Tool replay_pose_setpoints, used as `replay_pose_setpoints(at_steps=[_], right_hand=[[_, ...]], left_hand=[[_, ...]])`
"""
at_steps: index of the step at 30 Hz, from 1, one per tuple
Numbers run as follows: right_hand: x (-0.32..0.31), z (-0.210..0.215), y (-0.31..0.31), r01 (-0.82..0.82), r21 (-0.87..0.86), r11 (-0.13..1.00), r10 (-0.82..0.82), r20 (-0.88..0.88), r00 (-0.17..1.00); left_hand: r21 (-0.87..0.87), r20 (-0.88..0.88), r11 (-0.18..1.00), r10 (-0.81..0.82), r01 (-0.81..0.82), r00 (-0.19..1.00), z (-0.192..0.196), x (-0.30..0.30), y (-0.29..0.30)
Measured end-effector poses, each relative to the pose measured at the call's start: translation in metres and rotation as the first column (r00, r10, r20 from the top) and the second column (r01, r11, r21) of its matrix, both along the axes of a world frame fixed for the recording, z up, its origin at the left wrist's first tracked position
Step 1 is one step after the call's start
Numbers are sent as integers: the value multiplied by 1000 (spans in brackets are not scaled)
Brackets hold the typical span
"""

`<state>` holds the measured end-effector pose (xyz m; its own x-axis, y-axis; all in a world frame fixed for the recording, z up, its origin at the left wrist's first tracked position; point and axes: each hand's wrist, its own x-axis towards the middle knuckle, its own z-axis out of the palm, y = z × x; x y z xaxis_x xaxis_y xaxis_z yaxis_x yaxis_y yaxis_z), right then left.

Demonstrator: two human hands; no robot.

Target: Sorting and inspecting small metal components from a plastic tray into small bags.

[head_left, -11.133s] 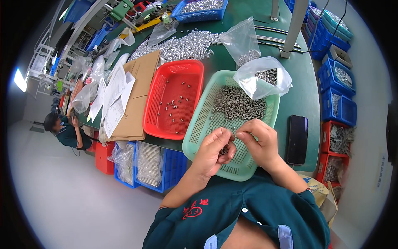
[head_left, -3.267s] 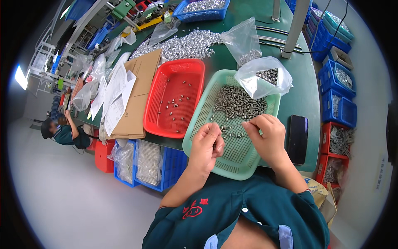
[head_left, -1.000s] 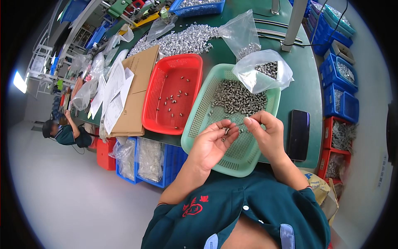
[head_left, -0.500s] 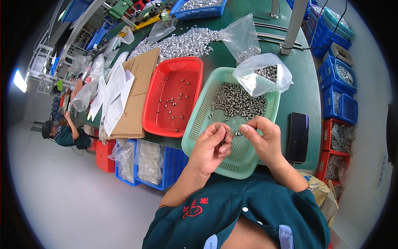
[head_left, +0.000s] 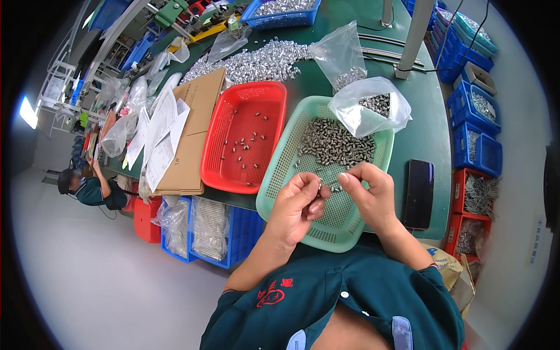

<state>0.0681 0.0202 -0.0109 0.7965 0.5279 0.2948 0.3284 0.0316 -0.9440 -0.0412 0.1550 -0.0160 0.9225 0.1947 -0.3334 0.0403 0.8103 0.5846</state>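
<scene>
1. Over the pale green perforated plastic basket (head_left: 280, 175), left hand (head_left: 294, 204) and right hand (head_left: 373, 192) pinch small metal pins (head_left: 326, 186) between them
2. Sorting seems underway; next calls for a careful fingertip hold

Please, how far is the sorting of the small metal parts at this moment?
A few parts already lie in the red basket. The left hand and right hand pinch small parts above the green basket. A large pile remains there, plus parts in a clear bag.
</scene>
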Motion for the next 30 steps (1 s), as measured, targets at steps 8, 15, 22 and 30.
replay_pose_setpoints(at_steps=[8, 15, 22, 30], right_hand=[[2, 1, 0, -44, -25, 999, 42, -75, 996], [4, 1, -5, -59, -75, 995, 64, 59, 996], [5, 3, -2, -44, 21, 999, 34, 349, 936], [-4, 3, -1, -64, -59, 996, 77, 245, 967]], left_hand=[[-8, 0, 999, -33, 33, 999, 0, -1, 3], [-7, -12, 999, -36, 36, 999, 1, 1, 2], [67, -34, 998, -11, 13, 999, 4, 2, 1], [166, -60, 986, -5, 15, 998, 14, 4, -7]])
